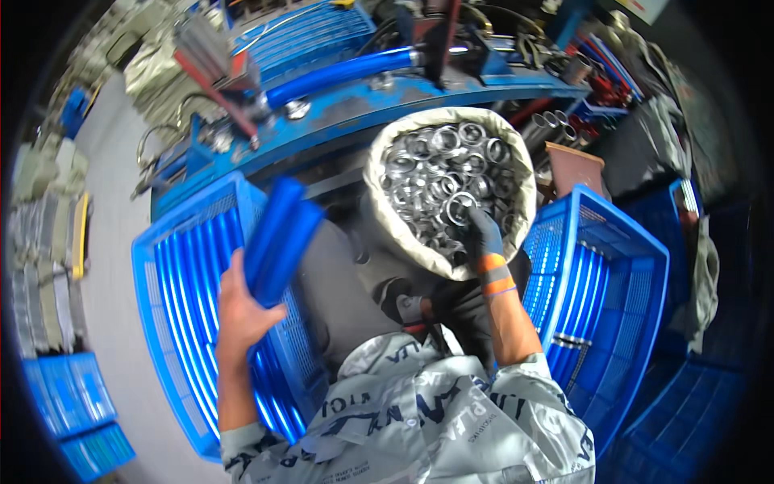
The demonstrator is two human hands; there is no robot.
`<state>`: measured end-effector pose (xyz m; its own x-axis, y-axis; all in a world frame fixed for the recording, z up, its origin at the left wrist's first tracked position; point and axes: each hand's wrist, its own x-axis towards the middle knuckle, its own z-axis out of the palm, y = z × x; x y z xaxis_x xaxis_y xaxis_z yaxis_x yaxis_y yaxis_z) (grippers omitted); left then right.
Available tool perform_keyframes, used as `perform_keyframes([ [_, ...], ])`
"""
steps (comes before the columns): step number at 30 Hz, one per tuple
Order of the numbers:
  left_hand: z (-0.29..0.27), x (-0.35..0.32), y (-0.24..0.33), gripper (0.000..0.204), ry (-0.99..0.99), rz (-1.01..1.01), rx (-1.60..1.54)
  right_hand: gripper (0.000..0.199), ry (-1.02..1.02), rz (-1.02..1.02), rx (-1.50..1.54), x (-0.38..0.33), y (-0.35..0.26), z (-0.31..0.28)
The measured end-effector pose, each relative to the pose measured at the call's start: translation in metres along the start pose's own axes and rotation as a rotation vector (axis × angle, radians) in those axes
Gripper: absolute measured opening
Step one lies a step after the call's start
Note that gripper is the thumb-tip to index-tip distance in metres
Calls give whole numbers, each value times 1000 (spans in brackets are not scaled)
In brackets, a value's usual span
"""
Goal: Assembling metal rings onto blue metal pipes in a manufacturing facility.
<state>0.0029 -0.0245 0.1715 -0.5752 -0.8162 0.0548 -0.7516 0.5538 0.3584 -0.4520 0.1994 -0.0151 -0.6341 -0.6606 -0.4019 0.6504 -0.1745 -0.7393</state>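
The person's bare left hand [246, 302] is gripping two glossy blue cylindrical tubes [282, 242] side by side, the thumb spreading out along the near end. The right hand [484, 230], wearing a dark glove with orange bands at the wrist, is appearing to pinch a shiny silver metal ring [461, 208] between its fingertips, just above a heap of similar loose silver rings [443, 165].

Working well here would probably mean taking the ring by its rim and lifting it singly, so that no neighbour is hooking onto it. The left grip is best judged firm but not squeezing hard, keeping the tubes together without scuffing their polished surface.

The left forearm is rising over the crate at that side, with the tubes tilting up and away to the right; blur is softening their outline. The right forearm is angling forward and slightly leftward, its wrist passing over the near rim of a round container with a cream cloth lining [395, 234].

Farther out, a blue plastic crate at the left [305, 343] is holding long blue tubes [193, 290] in rows, and a blue plastic crate at the right [633, 315] is holding more. Beyond the container, a blue metal bench [347, 113] is supporting another long blue tube [343, 74], which is lying across it.
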Motion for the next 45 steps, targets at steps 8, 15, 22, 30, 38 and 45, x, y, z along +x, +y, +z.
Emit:
perform_keyframes([
  [8,134,121,250,132,-327,428,367,57,-218,-17,873,-94,-61,-61],
  [15,260,121,273,66,-157,780,360,68,-425,-212,919,-149,-88,-89],
  [22,74,114,252,79,-67,518,44,72,-627,58,926,-114,-85,-49],
  [30,-1,68,265,81,-171,634,85,84,-479,-242,300,-110,-103,-20],
  [38,-19,65,245,83,-213,645,177,114,-508,-404,-40,-119,-101,5],
  [45,-11,62,235,84,-265,643,177,114,-483,-194,55,-111,-85,1],
])
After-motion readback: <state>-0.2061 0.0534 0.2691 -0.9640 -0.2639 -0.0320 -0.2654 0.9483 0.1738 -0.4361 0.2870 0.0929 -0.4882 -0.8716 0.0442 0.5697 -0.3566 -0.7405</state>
